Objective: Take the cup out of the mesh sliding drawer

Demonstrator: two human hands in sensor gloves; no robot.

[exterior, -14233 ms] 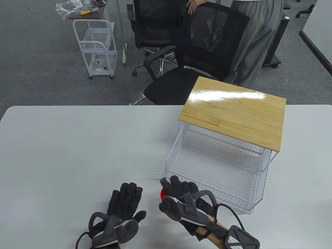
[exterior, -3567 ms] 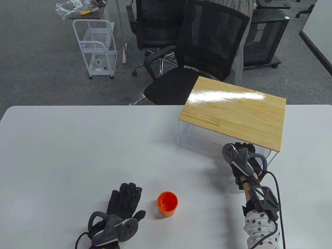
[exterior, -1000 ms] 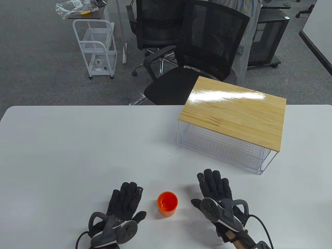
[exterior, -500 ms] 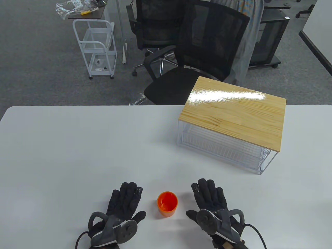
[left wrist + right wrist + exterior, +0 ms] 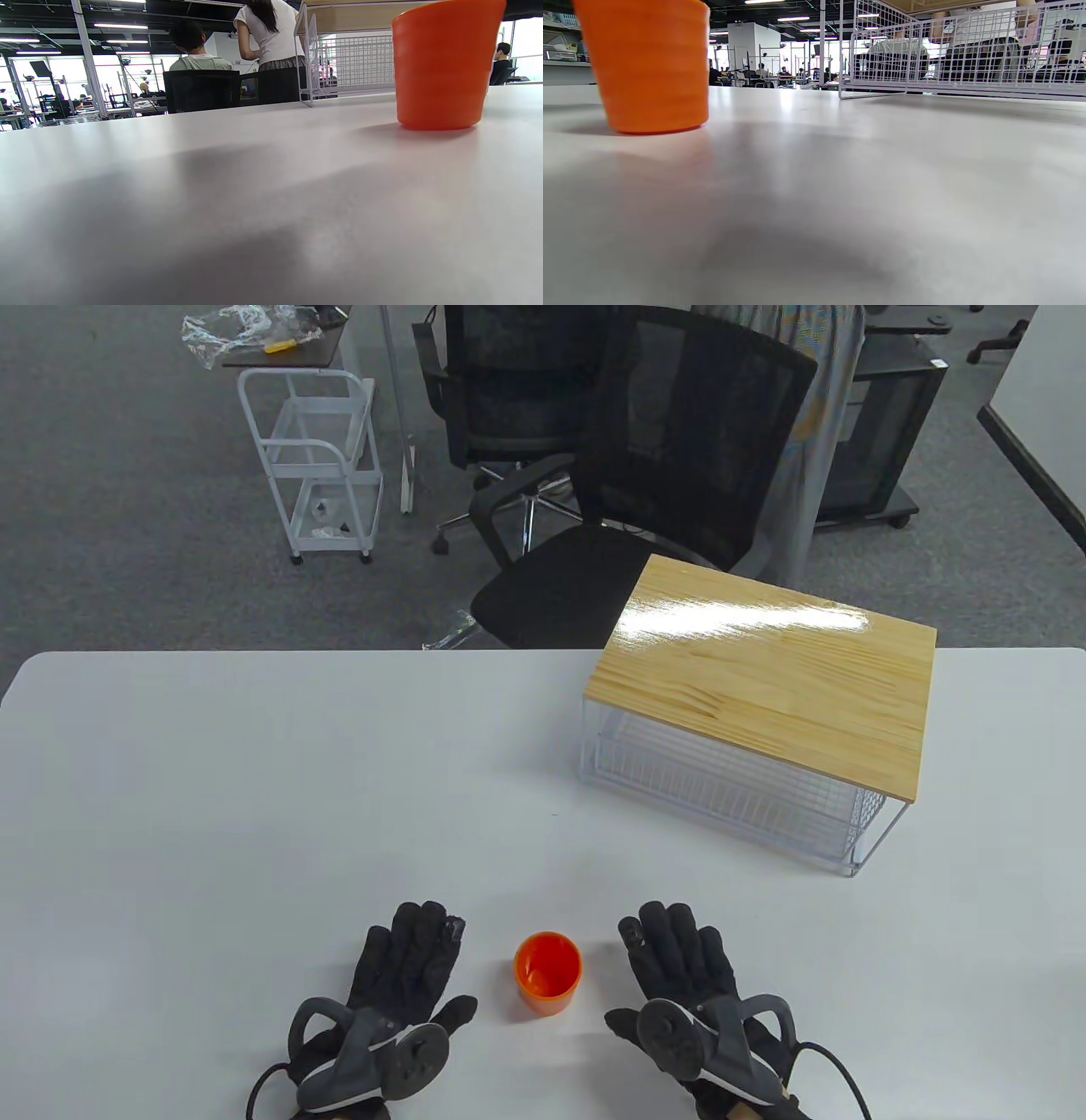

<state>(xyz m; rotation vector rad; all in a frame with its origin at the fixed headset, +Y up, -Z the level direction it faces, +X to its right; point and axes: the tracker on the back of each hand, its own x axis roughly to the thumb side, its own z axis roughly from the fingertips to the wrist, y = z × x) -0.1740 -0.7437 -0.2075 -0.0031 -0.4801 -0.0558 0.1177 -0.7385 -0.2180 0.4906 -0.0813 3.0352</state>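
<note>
Standing upright at lower centre of the table view, the orange cup (image 5: 548, 973) sits between the left hand (image 5: 399, 984) and right hand (image 5: 687, 984), both flat, fingers spread, holding nothing. The mesh sliding drawer (image 5: 730, 802) looks pushed in. A careless sideways sweep of either hand could topple the cup.

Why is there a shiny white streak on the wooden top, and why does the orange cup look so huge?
Table view: ceiling light glares off the glossy wooden top as a white streak. Left wrist view: the camera sits low near the cup, so it looms large, and the near table is soft and shadowed. Right wrist view: same.
</note>
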